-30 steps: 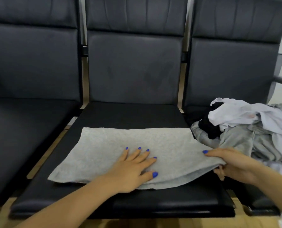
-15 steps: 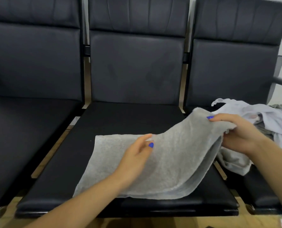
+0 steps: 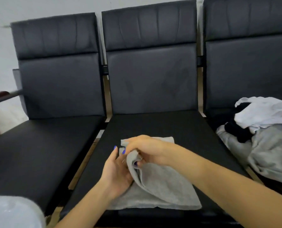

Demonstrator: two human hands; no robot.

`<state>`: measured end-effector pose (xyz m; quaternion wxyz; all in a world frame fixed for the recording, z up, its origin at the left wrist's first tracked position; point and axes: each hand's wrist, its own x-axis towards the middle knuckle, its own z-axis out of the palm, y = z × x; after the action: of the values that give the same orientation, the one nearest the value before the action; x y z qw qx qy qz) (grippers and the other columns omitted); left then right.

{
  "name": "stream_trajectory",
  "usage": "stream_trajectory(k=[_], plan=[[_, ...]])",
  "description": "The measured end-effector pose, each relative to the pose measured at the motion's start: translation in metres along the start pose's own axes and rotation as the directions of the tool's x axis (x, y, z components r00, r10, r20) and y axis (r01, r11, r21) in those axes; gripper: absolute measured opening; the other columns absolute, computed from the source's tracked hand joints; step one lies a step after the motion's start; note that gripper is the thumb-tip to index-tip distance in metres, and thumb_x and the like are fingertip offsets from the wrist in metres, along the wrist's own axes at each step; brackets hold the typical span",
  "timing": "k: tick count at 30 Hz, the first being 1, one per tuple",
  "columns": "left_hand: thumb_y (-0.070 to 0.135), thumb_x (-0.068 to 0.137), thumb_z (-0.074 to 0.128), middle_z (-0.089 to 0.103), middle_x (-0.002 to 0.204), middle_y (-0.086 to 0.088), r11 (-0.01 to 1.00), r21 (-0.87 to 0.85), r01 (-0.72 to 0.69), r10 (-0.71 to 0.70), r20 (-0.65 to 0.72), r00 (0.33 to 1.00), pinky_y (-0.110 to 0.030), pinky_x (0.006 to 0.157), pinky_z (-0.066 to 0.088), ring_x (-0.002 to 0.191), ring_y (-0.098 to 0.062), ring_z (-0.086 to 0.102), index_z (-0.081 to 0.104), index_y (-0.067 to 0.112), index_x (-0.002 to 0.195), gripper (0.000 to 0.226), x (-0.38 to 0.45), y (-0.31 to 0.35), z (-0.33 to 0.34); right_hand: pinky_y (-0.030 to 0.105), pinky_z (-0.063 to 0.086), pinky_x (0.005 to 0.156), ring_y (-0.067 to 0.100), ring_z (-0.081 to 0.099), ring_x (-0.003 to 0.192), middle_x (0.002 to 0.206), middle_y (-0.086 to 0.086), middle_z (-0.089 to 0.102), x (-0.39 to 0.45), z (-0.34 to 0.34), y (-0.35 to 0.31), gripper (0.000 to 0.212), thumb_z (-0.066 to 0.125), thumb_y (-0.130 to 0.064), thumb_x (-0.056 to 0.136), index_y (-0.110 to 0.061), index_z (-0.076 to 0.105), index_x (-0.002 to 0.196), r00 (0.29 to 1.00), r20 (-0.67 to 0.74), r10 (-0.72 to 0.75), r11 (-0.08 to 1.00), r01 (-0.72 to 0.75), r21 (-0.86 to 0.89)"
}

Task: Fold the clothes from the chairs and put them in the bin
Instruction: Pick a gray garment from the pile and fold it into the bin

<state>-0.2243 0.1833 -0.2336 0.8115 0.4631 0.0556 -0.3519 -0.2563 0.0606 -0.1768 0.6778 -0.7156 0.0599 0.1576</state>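
Head view: your right hand (image 3: 146,150) pinches the folded edge of the gray cloth (image 3: 161,186), which lies on the near half of the middle chair (image 3: 153,125) seat. Your left hand (image 3: 117,168) touches that fold, fingers nearly straight. A clothes pile (image 3: 268,153) sits on the right chair (image 3: 245,71).

No legible text — none anywhere.

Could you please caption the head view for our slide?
Right hand and left hand fold a grey cloth on the middle chair; a clothes pile sits on the next chair.
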Motion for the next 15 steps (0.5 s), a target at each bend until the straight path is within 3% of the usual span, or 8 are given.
stream_trajectory(k=[2,4,6,9,11,12,13,15], plan=[[0.054,0.095,0.037,0.070,0.084,-0.020,0.999,-0.027,0.025,-0.025,-0.018,1.000,-0.037,0.068,0.050,0.072,-0.030,0.065,0.065,0.003,0.101,0.058,0.000,0.001,-0.002,0.022,0.041,0.050,0.015,0.049,0.062,0.071,0.007,0.050,0.008,0.016,0.013,0.006,0.054,-0.009,0.086,-0.014,0.054,0.083,1.000,0.001,0.015,0.993,-0.015,-0.117],[0.053,0.096,0.036,0.059,0.053,-0.017,0.999,-0.009,0.035,-0.036,-0.049,0.998,-0.027,0.041,0.047,0.042,-0.028,0.058,0.060,0.004,0.079,0.057,0.001,0.004,-0.003,0.021,0.041,0.046,0.014,0.047,0.053,0.065,0.005,0.050,0.011,0.028,0.026,0.003,0.052,-0.015,0.090,-0.013,0.050,0.090,0.998,0.051,0.045,0.982,-0.035,-0.185],[0.048,0.099,0.035,0.056,0.047,-0.018,0.999,0.001,0.033,-0.033,-0.040,0.999,-0.027,0.034,0.047,0.037,-0.029,0.058,0.060,0.000,0.068,0.062,0.003,0.007,-0.006,0.021,0.042,0.047,0.012,0.046,0.048,0.063,0.003,0.054,0.011,0.031,0.037,0.018,0.050,-0.020,0.094,-0.009,0.050,0.108,0.992,0.116,0.047,0.976,-0.021,-0.219],[0.039,0.100,0.036,0.063,0.057,-0.019,0.998,0.057,0.031,-0.032,0.007,0.999,-0.028,0.039,0.052,0.046,-0.028,0.065,0.068,-0.003,0.058,0.067,-0.001,0.009,-0.005,0.019,0.045,0.049,0.012,0.048,0.050,0.066,0.003,0.057,0.004,0.027,0.039,0.052,0.049,-0.018,0.096,-0.015,0.033,0.145,0.989,0.144,0.041,0.986,-0.017,-0.163],[0.031,0.098,0.041,0.069,0.069,-0.017,0.999,0.023,-0.027,0.027,-0.021,0.999,-0.026,0.045,0.053,0.055,-0.024,0.068,0.073,0.001,0.067,0.054,0.000,0.010,-0.006,0.021,0.045,0.051,0.012,0.049,0.053,0.067,0.002,0.057,-0.002,0.024,0.038,0.050,0.048,-0.013,0.095,-0.018,0.039,0.144,0.997,0.079,-0.009,0.992,0.019,-0.127],[0.028,0.098,0.043,0.071,0.086,-0.016,0.995,0.026,-0.092,0.094,-0.077,0.993,-0.027,0.052,0.054,0.068,-0.023,0.070,0.074,0.004,0.084,0.041,0.003,0.011,-0.009,0.022,0.046,0.054,0.012,0.050,0.056,0.069,0.002,0.058,-0.004,0.023,0.039,0.045,0.048,-0.010,0.094,-0.018,0.046,0.139,0.997,0.005,-0.082,0.978,0.082,-0.191],[0.025,0.099,0.045,0.069,0.107,-0.013,0.983,0.063,-0.172,0.181,-0.164,0.970,-0.030,0.061,0.055,0.083,-0.022,0.068,0.067,0.010,0.104,0.027,0.007,0.014,-0.014,0.025,0.047,0.062,0.013,0.053,0.064,0.076,0.002,0.060,-0.006,0.021,0.041,0.042,0.048,-0.008,0.094,-0.018,0.052,0.134,0.979,-0.051,-0.199,0.919,0.169,-0.355],[0.015,0.099,0.047,0.059,0.123,-0.003,0.948,0.145,-0.283,0.314,-0.295,0.902,-0.035,0.068,0.055,0.099,-0.022,0.062,0.051,0.020,0.123,0.025,0.013,0.017,-0.023,0.032,0.042,0.089,0.017,0.054,0.098,0.107,0.002,0.062,-0.010,0.014,0.048,0.040,0.048,-0.012,0.094,-0.022,0.055,0.132,0.909,0.035,-0.415,0.561,0.286,-0.777]])
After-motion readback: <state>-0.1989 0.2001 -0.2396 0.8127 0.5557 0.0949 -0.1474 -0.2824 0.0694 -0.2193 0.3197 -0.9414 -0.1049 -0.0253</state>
